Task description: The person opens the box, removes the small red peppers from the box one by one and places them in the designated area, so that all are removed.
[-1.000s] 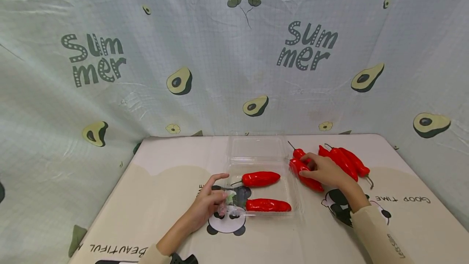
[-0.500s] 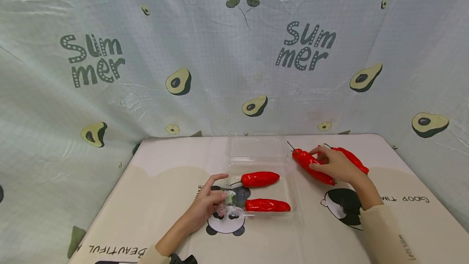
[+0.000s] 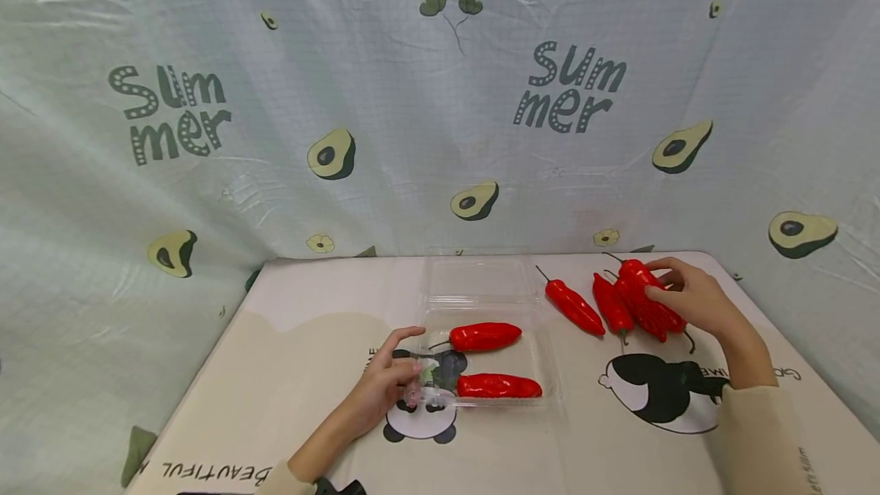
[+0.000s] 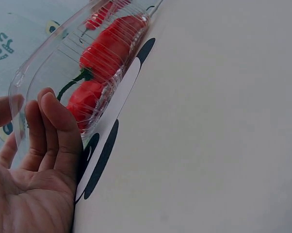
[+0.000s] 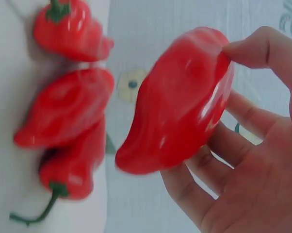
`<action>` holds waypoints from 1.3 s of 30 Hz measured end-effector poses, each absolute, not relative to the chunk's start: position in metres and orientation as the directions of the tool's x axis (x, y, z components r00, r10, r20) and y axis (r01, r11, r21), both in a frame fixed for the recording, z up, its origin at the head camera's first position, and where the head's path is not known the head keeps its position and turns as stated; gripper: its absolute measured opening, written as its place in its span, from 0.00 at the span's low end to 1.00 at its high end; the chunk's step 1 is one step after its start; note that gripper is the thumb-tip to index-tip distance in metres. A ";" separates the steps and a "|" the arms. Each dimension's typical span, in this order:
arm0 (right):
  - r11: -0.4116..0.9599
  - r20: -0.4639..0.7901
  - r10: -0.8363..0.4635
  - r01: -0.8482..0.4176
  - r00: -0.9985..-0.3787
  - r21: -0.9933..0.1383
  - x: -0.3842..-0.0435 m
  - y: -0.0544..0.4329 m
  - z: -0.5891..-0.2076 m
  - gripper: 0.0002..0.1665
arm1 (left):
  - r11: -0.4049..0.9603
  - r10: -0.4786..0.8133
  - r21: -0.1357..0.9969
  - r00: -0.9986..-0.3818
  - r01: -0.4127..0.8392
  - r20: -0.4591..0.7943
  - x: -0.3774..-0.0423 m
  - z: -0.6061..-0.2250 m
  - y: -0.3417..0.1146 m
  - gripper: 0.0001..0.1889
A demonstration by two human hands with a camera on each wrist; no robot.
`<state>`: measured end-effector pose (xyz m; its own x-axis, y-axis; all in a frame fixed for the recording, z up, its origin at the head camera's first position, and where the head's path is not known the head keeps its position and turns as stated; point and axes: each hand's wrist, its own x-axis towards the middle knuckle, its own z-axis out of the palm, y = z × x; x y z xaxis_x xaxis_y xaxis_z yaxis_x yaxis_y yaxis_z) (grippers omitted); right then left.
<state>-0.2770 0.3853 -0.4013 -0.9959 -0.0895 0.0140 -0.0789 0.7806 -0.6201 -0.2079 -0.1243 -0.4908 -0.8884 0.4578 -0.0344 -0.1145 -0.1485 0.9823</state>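
My right hand (image 3: 694,296) pinches a red chili pepper (image 5: 180,102) between thumb and fingers, lifted above other peppers at the table's right back. Below it lie a pepper (image 3: 612,308) and an overlapping cluster of peppers (image 3: 649,315); another pepper (image 3: 574,308) lies apart, to their left. My left hand (image 3: 378,388) grips the left wall of a clear plastic clamshell box (image 4: 24,77), with the wall between its fingers. Inside the box are two red peppers, one toward the back (image 3: 486,337) and one at the front (image 3: 499,386). Its lid (image 3: 481,277) lies folded back, away from me.
The table (image 3: 296,357) carries a printed cover with panda drawings and lettering. A pale curtain (image 3: 392,98) with avocado prints hangs directly behind the table's back edge.
My right hand has moved right with a pepper in its grip, uncovering the pepper at the left of the group. The left hand, the box and the peppers inside stay put.
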 end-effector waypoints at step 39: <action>0.790 -0.009 0.260 0.218 -0.966 -0.572 -0.291 0.444 -0.453 0.23 | -0.130 0.447 0.981 -0.892 -0.143 -0.070 -0.210 -0.487 -0.122 0.34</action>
<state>-0.2915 0.4435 -0.4535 -0.9655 0.2602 -0.0088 0.2182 0.7905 -0.5723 -0.2098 -0.1217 -0.4868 -0.8918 0.4468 -0.0705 -0.1427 -0.1301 0.9812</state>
